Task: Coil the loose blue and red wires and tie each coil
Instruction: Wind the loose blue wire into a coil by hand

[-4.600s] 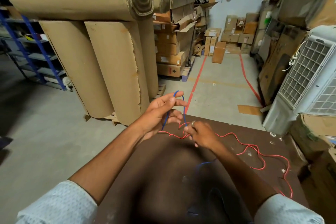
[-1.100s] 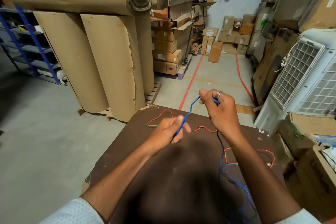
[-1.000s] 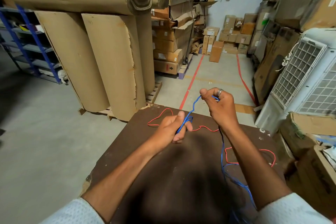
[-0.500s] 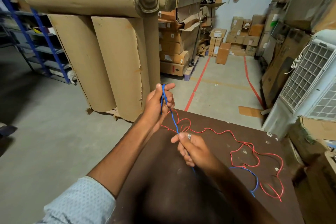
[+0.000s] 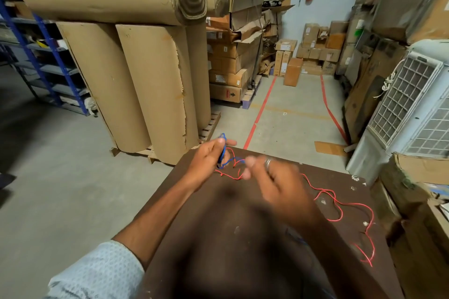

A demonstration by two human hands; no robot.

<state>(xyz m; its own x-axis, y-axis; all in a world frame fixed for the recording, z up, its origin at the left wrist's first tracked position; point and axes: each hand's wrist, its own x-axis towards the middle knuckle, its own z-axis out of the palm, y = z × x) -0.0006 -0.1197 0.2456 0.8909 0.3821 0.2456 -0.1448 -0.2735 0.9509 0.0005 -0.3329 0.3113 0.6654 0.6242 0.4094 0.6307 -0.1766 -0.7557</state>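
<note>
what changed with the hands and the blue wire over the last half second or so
The right hand has swung up from low on the table toward the left hand, drawing the blue wire in for another loop; it is motion-blurred, so its grip cannot be read. The left hand keeps holding the blue loops at the table's far edge. The red wire stays spread loose on the table.

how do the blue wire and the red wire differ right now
The blue wire is up in the left hand, looped at its fingers; the red wire lies on the brown table. The blue wire is gathered into short loops; the red wire sprawls loose across the table to its right side. The blue wire runs toward the blurred right hand; no hand plainly grips the red wire. Both are thin and untied.
</note>
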